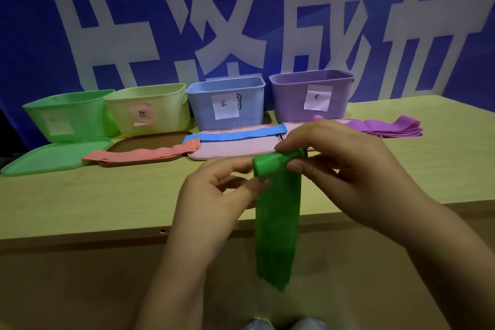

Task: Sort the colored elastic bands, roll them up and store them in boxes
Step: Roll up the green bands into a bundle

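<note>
A green elastic band point(277, 222) is partly rolled at its top, and its loose end hangs down past the table's front edge. My left hand point(214, 195) pinches the left end of the roll. My right hand point(345, 166) grips the right end with thumb and fingers. At the back stand a green box point(68, 115), a yellow box point(150, 111), a blue box point(226, 104) and a purple box point(310, 94), all without lids. A salmon band point(144, 154), a blue band point(238, 135) and a pile of purple bands point(388, 127) lie in front of them.
Lids lie in front of the boxes: a green lid point(53, 155), a brown lid point(150, 143) under the salmon band and a pink lid point(233, 149) under the blue band. The wooden table point(107, 195) backs onto a blue banner with large white characters.
</note>
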